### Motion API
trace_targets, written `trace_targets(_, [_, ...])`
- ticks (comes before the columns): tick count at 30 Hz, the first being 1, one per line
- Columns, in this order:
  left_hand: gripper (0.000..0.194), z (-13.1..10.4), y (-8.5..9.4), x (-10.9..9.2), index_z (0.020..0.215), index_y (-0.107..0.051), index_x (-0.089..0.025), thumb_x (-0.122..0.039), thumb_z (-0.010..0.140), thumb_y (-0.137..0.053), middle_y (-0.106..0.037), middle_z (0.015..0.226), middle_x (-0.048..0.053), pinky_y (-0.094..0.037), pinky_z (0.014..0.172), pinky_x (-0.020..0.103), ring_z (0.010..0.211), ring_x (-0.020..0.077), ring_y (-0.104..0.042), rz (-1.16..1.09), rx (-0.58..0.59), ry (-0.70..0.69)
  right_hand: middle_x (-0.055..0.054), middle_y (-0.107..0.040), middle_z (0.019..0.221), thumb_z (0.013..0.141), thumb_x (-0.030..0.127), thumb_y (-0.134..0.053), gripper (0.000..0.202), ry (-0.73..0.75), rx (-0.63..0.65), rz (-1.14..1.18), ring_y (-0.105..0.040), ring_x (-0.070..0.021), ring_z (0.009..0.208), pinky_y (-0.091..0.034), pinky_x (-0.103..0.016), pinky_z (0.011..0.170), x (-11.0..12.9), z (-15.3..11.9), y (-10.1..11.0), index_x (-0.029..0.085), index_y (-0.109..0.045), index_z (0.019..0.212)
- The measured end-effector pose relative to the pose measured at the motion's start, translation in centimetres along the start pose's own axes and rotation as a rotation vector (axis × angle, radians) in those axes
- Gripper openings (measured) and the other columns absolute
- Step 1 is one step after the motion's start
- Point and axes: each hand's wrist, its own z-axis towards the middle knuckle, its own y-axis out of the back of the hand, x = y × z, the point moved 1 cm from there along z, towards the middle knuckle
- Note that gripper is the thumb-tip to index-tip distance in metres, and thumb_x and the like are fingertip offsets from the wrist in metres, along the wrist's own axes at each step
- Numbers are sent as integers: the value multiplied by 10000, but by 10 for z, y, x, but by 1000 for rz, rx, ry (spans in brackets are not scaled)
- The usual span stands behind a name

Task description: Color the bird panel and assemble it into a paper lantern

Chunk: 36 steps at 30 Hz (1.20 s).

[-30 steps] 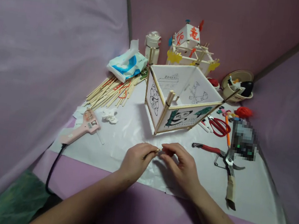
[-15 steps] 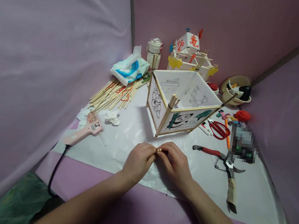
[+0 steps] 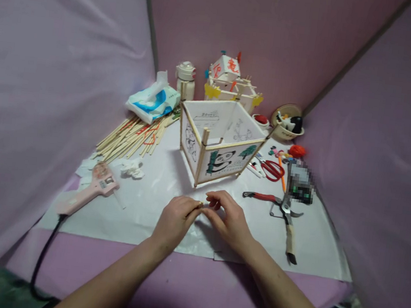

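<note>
My left hand [image 3: 177,218] pinches a tiny pale wooden stick piece [image 3: 201,204] between thumb and fingertips; most of it is hidden by the fingers. Right beside it, my right hand [image 3: 229,222] has its thumb close to the left fingertips and its forefinger lifted apart, with nothing visible in its grasp. Just beyond both hands stands a square lantern frame [image 3: 201,158] of thin sticks with white paper panels, a panda drawn on the front one. Its corner posts rise above the panels.
On the left lie a pink hot glue gun [image 3: 88,192], crumpled tissue [image 3: 133,168], a heap of wooden sticks [image 3: 128,137] and a tissue pack [image 3: 155,102]. Pruning shears [image 3: 285,209] and red-handled scissors [image 3: 273,170] lie right. A bottle [image 3: 185,79] and decorated lantern [image 3: 227,69] stand behind.
My right forefinger has lifted away from the pinched stick piece, opening that hand. The left hand keeps its pinch. The whole view has shifted, so things appear further left.
</note>
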Motion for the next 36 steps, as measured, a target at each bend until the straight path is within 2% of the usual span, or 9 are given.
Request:
trace_targets(3, [122, -1, -2, 4, 929, -697, -195, -248, 958, -591, -746, 903, 33, -514, 817, 343, 862, 208, -681, -19, -23, 10, -82, -631, 998, 944, 339, -582, 215, -152, -171, -228, -599, -202, 837, -511, -338, 751, -8, -23, 41, 198, -568, 1106])
trace_targets(7, [176, -1, -4, 8, 922, -707, -214, -320, 965, -573, -747, 925, 27, -525, 832, 347, 886, 209, -689, -23, -30, 30, -169, -607, 1030, 917, 449, -559, 340, -553, -387, -766, -599, -320, 973, -496, -448, 837, -33, -78, 103, 149, -559, 1077])
trace_targets(10, [213, -1, -4, 10, 913, -714, -223, -363, 963, -561, -751, 925, 24, -535, 829, 351, 879, 209, -698, -22, -36, 26, -186, -626, 954, 912, 538, -519, 381, -845, -250, -961, -627, -360, 929, -491, -444, 753, -47, -107, 124, 166, -572, 972])
trace_targets(13, [249, 0, -3, 11, 902, -724, -232, -399, 962, -549, -758, 928, 25, -548, 823, 353, 877, 214, -708, -10, -39, 26, -139, -662, 859, 977, 468, -396, 323, -984, -84, -931, -665, -304, 785, -442, -376, 615, -50, -110, 124, 210, -553, 863])
trace_targets(17, [263, 0, -2, 11, 899, -734, -234, -413, 956, -549, -763, 938, 32, -566, 814, 343, 875, 213, -716, -5, -32, 27, -104, -679, 784, 1006, 350, -325, 282, -963, -82, -957, -670, -271, 700, -379, -342, 559, -47, -99, 118, 227, -517, 840])
trace_targets(22, [227, 0, -1, 11, 905, -732, -241, -395, 948, -570, -760, 933, 26, -582, 803, 342, 866, 211, -720, -25, -34, 15, -49, -639, 649, 1008, 342, -357, 236, -718, -155, -819, -604, -247, 554, -330, -345, 507, -46, -87, 121, 271, -456, 807])
trace_targets(28, [216, 1, 0, 12, 933, -732, -239, -387, 953, -575, -758, 940, 30, -587, 794, 337, 861, 209, -722, -19, -34, 20, -37, -640, 720, 999, 337, -423, 223, -467, 33, -723, -588, -215, 597, -345, -322, 531, -65, -55, 133, 262, -490, 801])
trace_targets(31, [208, 0, 0, 12, 932, -732, -242, -386, 951, -583, -758, 937, 22, -583, 795, 328, 858, 205, -722, -20, -39, 18, -48, -643, 735, 1013, 380, -417, 255, -472, 82, -741, -565, -205, 591, -324, -316, 534, -80, -40, 135, 262, -507, 806])
trace_targets(36, [187, -1, -1, 13, 942, -728, -249, -378, 953, -593, -755, 944, 13, -575, 804, 321, 866, 198, -717, -28, -32, 29, -83, -686, 919, 1032, 355, -397, 243, -650, 97, -833, -625, -202, 761, -296, -288, 569, -100, -11, 137, 198, -561, 946])
